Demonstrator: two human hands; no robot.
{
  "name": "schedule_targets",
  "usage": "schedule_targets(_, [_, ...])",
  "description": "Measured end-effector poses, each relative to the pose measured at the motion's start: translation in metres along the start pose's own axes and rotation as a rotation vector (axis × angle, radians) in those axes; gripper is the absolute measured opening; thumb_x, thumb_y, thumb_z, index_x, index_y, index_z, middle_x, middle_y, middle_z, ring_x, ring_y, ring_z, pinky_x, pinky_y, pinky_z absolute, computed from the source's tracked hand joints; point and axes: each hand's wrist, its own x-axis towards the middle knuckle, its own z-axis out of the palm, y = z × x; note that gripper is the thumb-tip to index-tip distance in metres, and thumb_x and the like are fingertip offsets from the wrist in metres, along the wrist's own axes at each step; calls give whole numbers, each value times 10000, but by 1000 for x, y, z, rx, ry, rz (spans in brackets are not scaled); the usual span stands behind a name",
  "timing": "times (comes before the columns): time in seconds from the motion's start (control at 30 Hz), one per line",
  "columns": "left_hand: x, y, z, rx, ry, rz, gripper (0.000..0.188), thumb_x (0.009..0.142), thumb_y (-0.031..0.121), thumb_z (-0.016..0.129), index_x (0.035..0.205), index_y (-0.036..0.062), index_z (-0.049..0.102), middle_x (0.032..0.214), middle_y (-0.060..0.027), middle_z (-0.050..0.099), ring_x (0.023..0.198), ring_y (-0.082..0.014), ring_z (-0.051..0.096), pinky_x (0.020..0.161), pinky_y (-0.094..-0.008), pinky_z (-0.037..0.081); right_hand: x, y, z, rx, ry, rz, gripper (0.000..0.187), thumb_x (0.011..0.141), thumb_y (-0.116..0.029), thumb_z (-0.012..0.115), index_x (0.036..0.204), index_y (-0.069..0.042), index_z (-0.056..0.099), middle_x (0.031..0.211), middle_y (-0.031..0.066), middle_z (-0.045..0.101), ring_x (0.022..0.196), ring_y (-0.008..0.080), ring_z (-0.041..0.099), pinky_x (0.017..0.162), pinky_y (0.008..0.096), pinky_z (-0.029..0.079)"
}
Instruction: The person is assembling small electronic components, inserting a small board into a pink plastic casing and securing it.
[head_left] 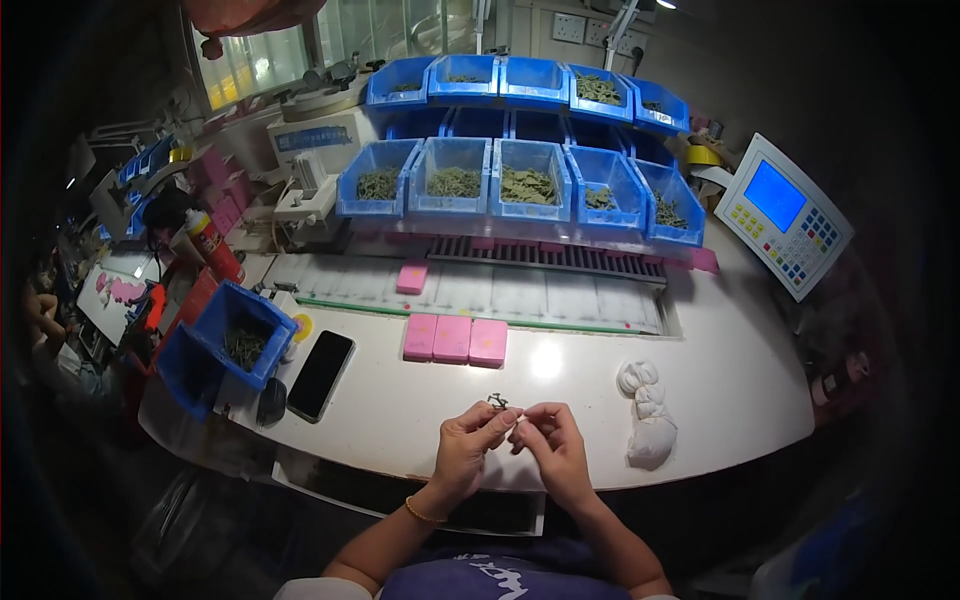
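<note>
My left hand (466, 450) is closed in a pinch on a small dark, branched piece (497, 401), which pokes up above the thumb and fingertips. Its exact kind is too small to make out. My right hand (555, 450) meets the left at the fingertips, thumb and forefinger drawn together; whatever lies between them is hidden. Both hands are just above the front edge of the white table (390, 420). Beyond them, three pink blocks (454, 340) stand side by side in a row, and another pink block (411, 278) sits farther back on a pale flat strip.
Blue bins (529, 180) with small greenish pieces rise in tiers at the back. Left are another blue bin (243, 340) and a black phone (321, 375). Right are a bunched white cloth (650, 415) and a keypad panel with a blue screen (785, 215). A ribbed dark rail (550, 257) crosses behind.
</note>
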Motion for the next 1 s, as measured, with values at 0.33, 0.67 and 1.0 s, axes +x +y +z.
schedule_targets(0.33, [-9,-6,4,262,-31,185,164,965,103,615,973,-24,718,910,-42,625,885,-102,587,823,-252,474,-7,5,-1,-1169,71,-731,43,830,-24,625,869,-6,626,744,163,588,640,333,578,567,407,467])
schedule_targets(0.67, [-31,-4,1,35,-73,141,211,950,139,642,845,-39,683,803,-8,594,703,-75,591,707,-231,467,-19,23,-8,-825,-98,-583,255,977,-203,561,913,21,663,717,152,637,562,271,598,493,353,456])
schedule_targets(1.0, [-38,24,-8,535,238,268,250,848,242,723,1007,50,750,827,-87,737,746,-145,660,704,-325,523,-29,139,-92,-941,-614,-202,523,935,-561,508,1121,-82,604,646,22,606,552,222,548,539,354,488])
